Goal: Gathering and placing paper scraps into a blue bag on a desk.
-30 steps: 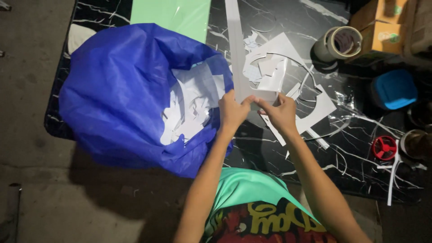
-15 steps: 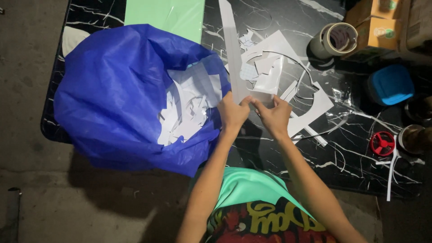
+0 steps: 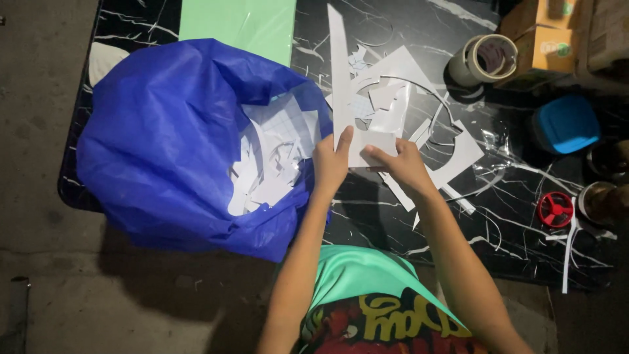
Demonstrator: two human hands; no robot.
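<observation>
White paper offcut [image 3: 346,98], a long tapering strip with a wider base, held at frame centre above the black marbled worktop [image 3: 406,216]. Left hand [image 3: 329,164] pinches its base at 9 o'clock; right hand [image 3: 401,164] pinches the base at 3 o'clock. Blue plastic bag [image 3: 164,144], open and holding paper scraps [image 3: 272,164], lies at 9 o'clock. More white cuttings [image 3: 419,111] lie at 1 o'clock, a tape roll [image 3: 483,59] beyond them.

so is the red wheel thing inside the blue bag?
No, the red wheel lies on the black marble table, far right of the blue bag.
</observation>
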